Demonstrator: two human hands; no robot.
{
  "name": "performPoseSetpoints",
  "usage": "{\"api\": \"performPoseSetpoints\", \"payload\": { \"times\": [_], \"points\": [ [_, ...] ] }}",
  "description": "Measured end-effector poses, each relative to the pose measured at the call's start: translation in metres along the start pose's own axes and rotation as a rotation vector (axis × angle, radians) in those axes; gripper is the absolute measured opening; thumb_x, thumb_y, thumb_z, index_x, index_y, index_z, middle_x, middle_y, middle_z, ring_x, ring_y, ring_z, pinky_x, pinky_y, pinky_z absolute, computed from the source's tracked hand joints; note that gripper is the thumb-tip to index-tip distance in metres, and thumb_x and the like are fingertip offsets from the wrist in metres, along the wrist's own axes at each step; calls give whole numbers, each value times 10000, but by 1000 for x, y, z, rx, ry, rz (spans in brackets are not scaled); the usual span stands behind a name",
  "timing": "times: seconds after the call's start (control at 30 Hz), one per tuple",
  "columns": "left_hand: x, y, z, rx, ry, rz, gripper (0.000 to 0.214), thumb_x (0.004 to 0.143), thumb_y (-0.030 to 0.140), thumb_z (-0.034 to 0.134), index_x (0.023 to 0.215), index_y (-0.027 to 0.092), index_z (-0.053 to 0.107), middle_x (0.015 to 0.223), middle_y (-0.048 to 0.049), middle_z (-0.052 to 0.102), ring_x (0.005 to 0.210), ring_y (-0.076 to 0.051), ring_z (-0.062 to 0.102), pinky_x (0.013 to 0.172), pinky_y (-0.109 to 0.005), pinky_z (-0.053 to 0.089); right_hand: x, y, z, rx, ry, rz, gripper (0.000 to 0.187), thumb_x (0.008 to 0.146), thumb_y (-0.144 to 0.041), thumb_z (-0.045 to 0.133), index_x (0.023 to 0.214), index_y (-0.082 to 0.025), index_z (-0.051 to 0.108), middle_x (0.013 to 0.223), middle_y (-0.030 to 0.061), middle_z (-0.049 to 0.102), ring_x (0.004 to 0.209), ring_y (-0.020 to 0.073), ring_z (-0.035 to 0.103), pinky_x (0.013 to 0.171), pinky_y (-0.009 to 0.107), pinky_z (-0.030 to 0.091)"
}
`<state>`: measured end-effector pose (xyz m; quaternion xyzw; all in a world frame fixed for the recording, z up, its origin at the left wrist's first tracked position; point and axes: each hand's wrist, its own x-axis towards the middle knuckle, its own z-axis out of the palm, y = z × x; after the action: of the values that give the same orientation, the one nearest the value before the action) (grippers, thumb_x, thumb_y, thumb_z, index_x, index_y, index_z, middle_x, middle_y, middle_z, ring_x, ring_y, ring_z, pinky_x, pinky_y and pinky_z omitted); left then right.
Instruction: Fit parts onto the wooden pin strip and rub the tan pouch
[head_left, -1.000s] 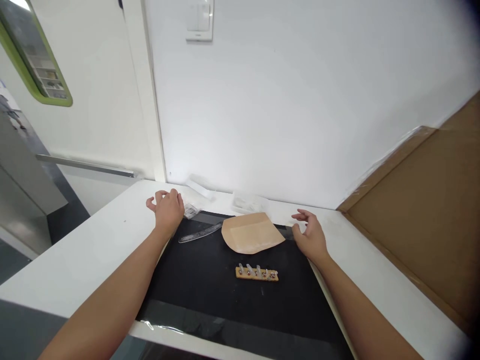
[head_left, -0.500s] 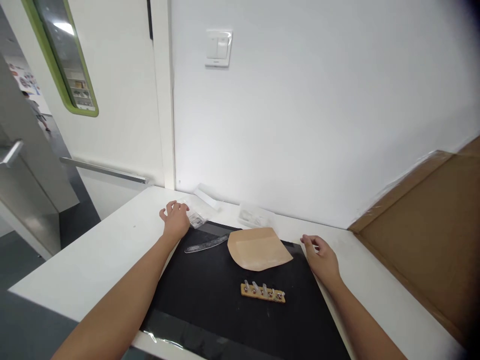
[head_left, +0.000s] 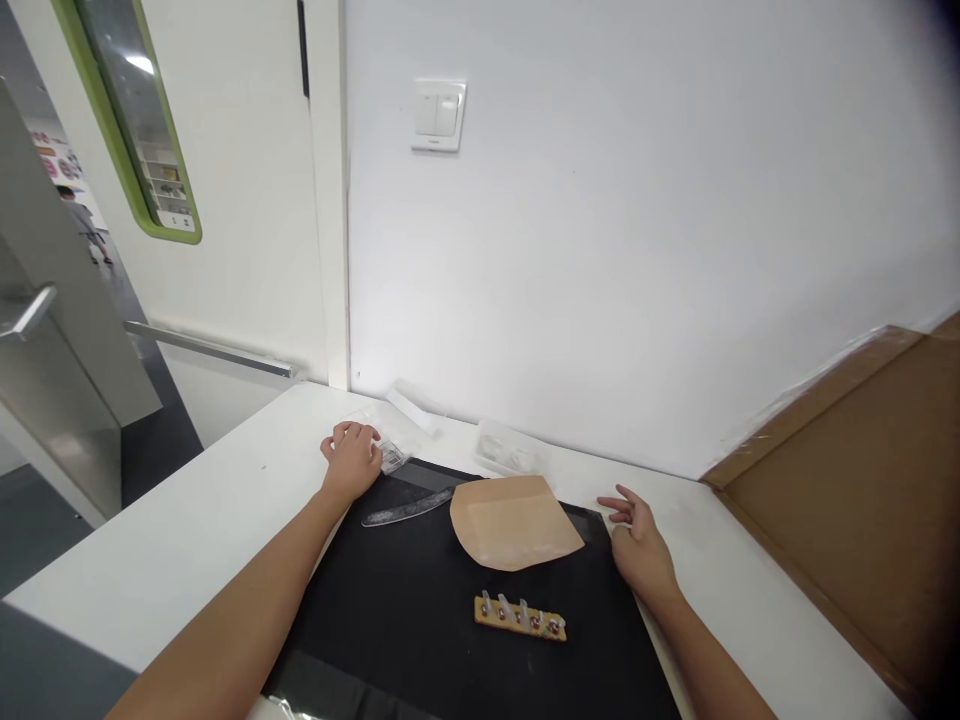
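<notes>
My left hand [head_left: 351, 462] rests at the far left corner of a black mat [head_left: 420, 600], fingers curled down against a small clear plastic bag [head_left: 392, 456]. My right hand [head_left: 640, 545] lies at the mat's right edge with fingers spread, holding nothing, just right of a tan leather piece [head_left: 514, 521]. A clear ruler-like strip [head_left: 407, 509] lies between the left hand and the leather. A small wooden bar with several metal-and-clear pegs [head_left: 520, 616] sits nearer to me.
The white table [head_left: 172, 540] meets a white wall. Clear plastic packets [head_left: 504, 453] and a white strip [head_left: 414, 404] lie by the wall. A large brown board [head_left: 855, 470] leans at the right. A door with a green-framed window stands at the left.
The view has tilted up and shifted. My left hand has settled onto the plastic bag at the mat's corner. My right hand's fingers curled, then spread again near the leather.
</notes>
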<state>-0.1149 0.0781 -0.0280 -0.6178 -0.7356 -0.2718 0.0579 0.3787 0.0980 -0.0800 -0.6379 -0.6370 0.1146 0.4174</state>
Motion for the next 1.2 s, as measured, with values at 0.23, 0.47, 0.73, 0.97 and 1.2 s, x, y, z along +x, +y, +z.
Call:
{"api": "performPoseSetpoints", "payload": {
  "times": [0.23,0.47,0.73,0.97,1.2],
  "points": [
    [1,-3,0,-17,-24,-22,374,822,77,485,1124,224,648,1241,-118,655,1331,-341,425,1044,-536,293,-1,-4,1,-16,-111,-43,548,883,-320,482,1415,-190,489,1234,113,716,1092,240,687,901,393,581],
    [2,0,-1,-32,9,-76,330,857,126,493,1136,220,641,1253,-127,650,1334,-353,427,1039,-541,306,1,-9,1,-78,-154,-133,401,931,-433,530,1232,-189,635,1203,138,709,1116,283,679,1044,481,509],
    [-10,26,-11,-98,60,-40,419,895,176,492,1305,214,570,1212,-117,615,1178,-303,540,975,-482,343,-1,-15,-2,-165,-165,-202,359,975,-462,489,1160,-219,677,1169,119,710,1125,293,653,1037,492,489],
    [-16,34,-21,-73,-103,92,163,874,205,525,926,234,677,845,-41,673,942,-260,592,833,-436,306,-3,-14,-1,-232,-172,-218,391,971,-519,476,1158,-252,690,1171,102,683,1174,318,602,1068,534,431],
    [-15,31,-26,-6,-205,145,323,708,49,551,873,258,733,1021,-75,669,1055,-283,544,861,-465,281,-6,-11,1,-272,-127,-177,455,993,-542,440,1243,-247,680,1223,127,580,1260,327,516,1124,550,398]
  ]
}}
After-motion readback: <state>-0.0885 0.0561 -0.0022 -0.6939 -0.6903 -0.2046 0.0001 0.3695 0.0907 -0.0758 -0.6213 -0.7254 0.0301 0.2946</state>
